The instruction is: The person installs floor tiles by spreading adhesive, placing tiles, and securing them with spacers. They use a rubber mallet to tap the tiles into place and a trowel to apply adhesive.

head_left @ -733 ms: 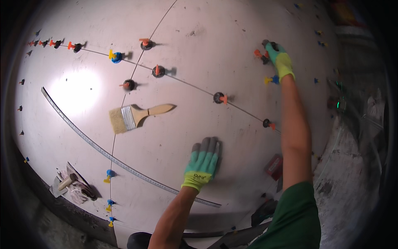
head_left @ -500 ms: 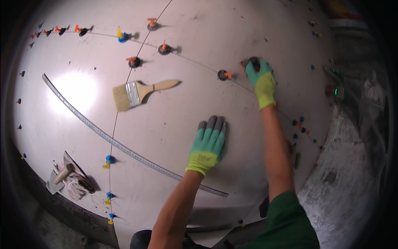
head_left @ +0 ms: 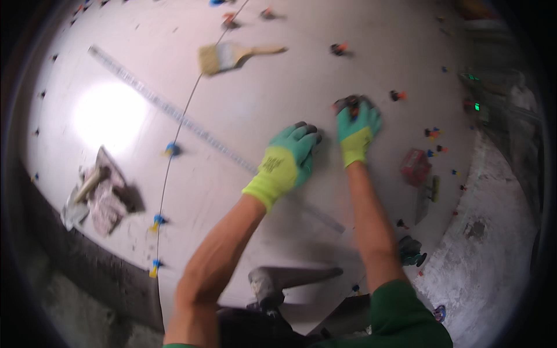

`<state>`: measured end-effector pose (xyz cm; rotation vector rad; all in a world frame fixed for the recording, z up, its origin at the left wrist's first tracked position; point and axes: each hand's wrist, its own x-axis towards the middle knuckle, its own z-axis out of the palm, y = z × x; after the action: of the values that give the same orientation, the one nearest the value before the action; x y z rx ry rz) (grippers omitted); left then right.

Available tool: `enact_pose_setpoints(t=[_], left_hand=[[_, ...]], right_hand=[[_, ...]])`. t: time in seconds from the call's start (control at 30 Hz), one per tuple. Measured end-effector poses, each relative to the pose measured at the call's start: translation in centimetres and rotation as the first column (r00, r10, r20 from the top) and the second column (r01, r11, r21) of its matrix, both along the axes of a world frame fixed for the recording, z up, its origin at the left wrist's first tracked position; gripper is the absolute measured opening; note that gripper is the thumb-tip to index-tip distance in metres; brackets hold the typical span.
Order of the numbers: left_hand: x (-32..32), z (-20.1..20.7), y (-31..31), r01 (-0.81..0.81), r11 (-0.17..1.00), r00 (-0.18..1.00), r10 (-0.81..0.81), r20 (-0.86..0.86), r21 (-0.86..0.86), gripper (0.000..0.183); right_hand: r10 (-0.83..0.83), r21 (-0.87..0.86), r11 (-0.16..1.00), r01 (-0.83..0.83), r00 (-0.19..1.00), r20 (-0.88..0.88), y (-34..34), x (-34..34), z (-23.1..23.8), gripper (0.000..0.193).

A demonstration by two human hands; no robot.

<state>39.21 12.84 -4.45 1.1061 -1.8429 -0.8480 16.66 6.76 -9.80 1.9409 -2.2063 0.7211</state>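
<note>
Pale large-format tiles (head_left: 232,98) lie under both hands. My right hand (head_left: 357,130), in a green glove with a yellow cuff, has its fingers closed round a dark tile leveling clip (head_left: 352,107) with a bit of orange showing; the fingers hide most of it. To its left, my gloved left hand (head_left: 284,156) is over the tile, its grey-tipped fingers loosely bent and nothing visible in them. A long metal ruler (head_left: 203,134) passes behind the left hand. Several more leveling clips (head_left: 339,50) stand along the joints.
A wide paintbrush (head_left: 226,57) lies across a joint at the top. On the left a wooden-handled tool (head_left: 90,185) rests with a crumpled cloth (head_left: 107,206). A red block (head_left: 416,167) is right of my forearm. A grey hammer-like thing (head_left: 264,287) lies near me.
The view has shifted, so the brush and ruler sit higher. My left hand has come nearer the right and its flat fingers have bent. The right hand still grips the dark clip.
</note>
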Motion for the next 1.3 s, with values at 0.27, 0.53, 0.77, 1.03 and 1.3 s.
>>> enact_pose_setpoints(t=[0.27, 0.53, 0.77, 1.03, 1.3], left_hand=[[16.4, 8.9, 33.1, -0.762, 0.581, 0.574, 0.404, 0.712, 0.285, 0.055], [13.2, 2.3, 45.9, -0.887, 0.239, 0.455, 0.310, 0.835, 0.395, 0.114], [15.5, 3.2, 45.3, -0.856, 0.278, 0.510, 0.312, 0.802, 0.436, 0.111], [16.2, 3.1, 46.5, -0.858, 0.331, 0.508, 0.433, 0.744, 0.393, 0.091], [16.5, 7.5, 45.8, -0.294, 0.189, 0.330, 0.940, -0.086, 0.937, 0.053]], right_hand=[[0.161, 0.076, 0.984, -0.160, 0.987, -0.012, -4.1, -2.7, -0.3, 0.039], [0.109, 0.287, 0.921, -0.262, 0.883, 0.456, 3.6, -4.6, 0.0, 0.033], [-0.012, 0.531, 0.780, -0.331, 0.841, 0.541, 12.4, 0.5, 2.4, 0.026], [0.144, 0.550, 0.738, -0.392, 0.887, 0.440, 15.6, 8.4, 7.9, 0.030], [0.744, 0.527, 0.225, -0.820, 0.494, 0.451, 29.7, 25.1, 17.2, 0.022]])
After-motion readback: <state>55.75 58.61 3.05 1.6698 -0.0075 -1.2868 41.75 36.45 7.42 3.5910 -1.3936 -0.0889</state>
